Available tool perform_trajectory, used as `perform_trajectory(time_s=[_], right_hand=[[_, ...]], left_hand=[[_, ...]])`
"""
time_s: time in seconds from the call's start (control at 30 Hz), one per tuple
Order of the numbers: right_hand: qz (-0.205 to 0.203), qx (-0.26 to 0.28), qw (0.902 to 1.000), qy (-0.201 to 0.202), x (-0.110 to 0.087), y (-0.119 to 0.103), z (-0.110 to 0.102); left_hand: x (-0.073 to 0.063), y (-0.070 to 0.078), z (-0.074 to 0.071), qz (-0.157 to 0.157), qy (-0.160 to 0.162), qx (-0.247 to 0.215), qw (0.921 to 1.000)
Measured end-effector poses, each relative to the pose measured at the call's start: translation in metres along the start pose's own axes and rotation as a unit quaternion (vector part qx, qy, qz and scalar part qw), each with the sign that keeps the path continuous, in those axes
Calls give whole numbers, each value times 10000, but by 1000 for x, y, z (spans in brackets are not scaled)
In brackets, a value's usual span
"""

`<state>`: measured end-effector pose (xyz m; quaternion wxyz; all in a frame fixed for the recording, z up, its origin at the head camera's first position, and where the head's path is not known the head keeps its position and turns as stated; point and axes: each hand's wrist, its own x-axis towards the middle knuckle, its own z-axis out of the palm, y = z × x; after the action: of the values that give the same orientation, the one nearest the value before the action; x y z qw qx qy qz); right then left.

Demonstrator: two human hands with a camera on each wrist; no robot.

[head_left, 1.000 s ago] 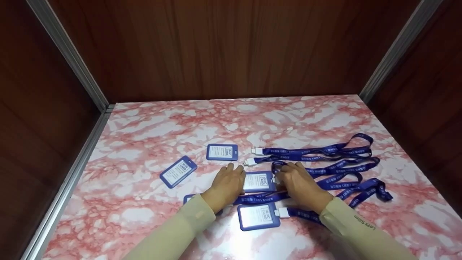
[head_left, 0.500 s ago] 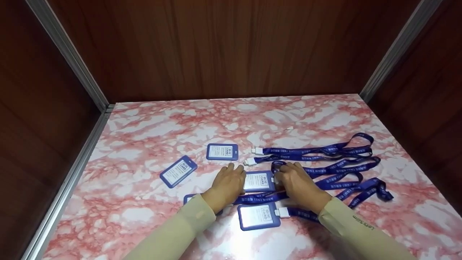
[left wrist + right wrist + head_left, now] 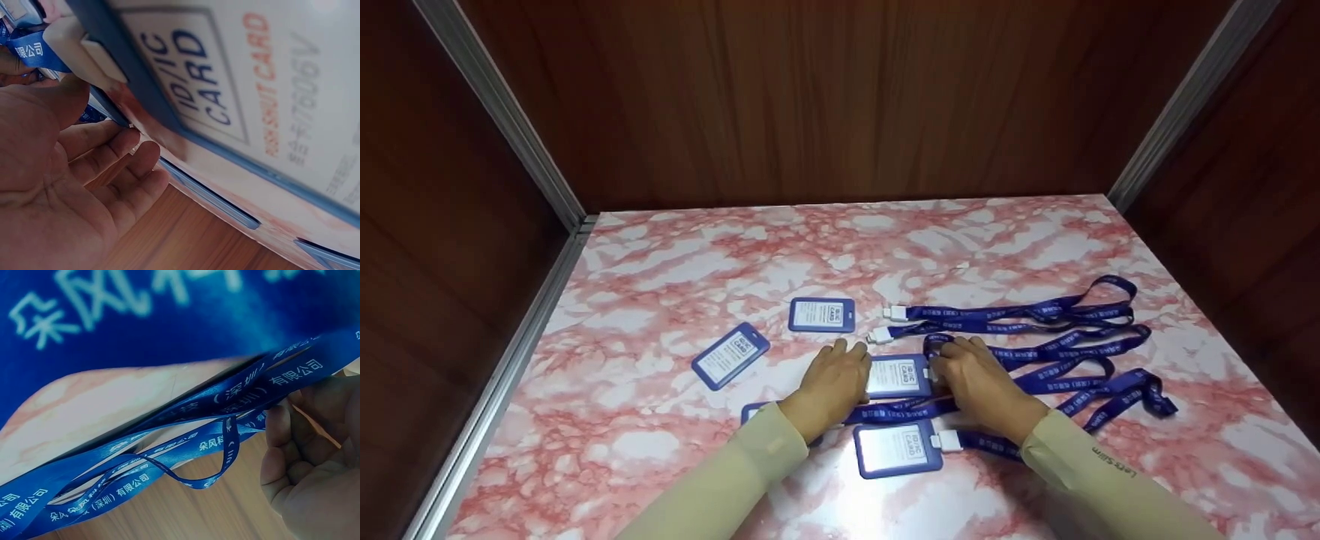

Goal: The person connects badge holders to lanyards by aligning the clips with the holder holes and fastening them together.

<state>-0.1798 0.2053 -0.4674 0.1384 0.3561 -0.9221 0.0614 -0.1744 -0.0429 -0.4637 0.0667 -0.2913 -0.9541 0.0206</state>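
Observation:
A blue-framed ID card holder (image 3: 894,377) lies flat between the two hands at the middle of the table. My left hand (image 3: 834,386) pinches its left end; in the left wrist view the thumb and fingertips meet at a blue card edge (image 3: 115,112). At the holder's slotted right end, my right hand (image 3: 979,386) pinches the end of a blue lanyard (image 3: 937,345). The white clip there is mostly hidden by the fingers. In the right wrist view, the right thumb and curled fingers (image 3: 278,424) grip the printed strap (image 3: 298,377).
Closest to me lies another card holder (image 3: 898,450) joined to a lanyard by a white clip (image 3: 949,441). A partly covered holder (image 3: 757,411) is under the left forearm. Two loose holders, one upright-angled (image 3: 731,357) and one level (image 3: 822,316), sit farther left. Several lanyards (image 3: 1035,311) spread rightward.
Almost nothing differs. Both hands stay at the middle card holder, and the right forearm has shifted only very slightly.

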Motion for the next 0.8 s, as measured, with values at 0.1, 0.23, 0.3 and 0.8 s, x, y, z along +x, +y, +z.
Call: perform_trajectory(time_s=[0.1, 0.23, 0.3, 0.8], right_hand=[[-30, 4, 10000, 10, 0, 0, 0], [-103, -38, 9999, 37, -1, 1, 0], [-108, -59, 9999, 13, -1, 2, 0], [-68, 43, 9999, 81, -1, 2, -2]], left_hand=[[0, 0, 0, 6, 24, -39, 10000], [0, -1, 0, 14, -28, -148, 9999], [0, -2, 0, 23, -45, -194, 9998], [-1, -6, -2, 83, -350, -241, 9991]])
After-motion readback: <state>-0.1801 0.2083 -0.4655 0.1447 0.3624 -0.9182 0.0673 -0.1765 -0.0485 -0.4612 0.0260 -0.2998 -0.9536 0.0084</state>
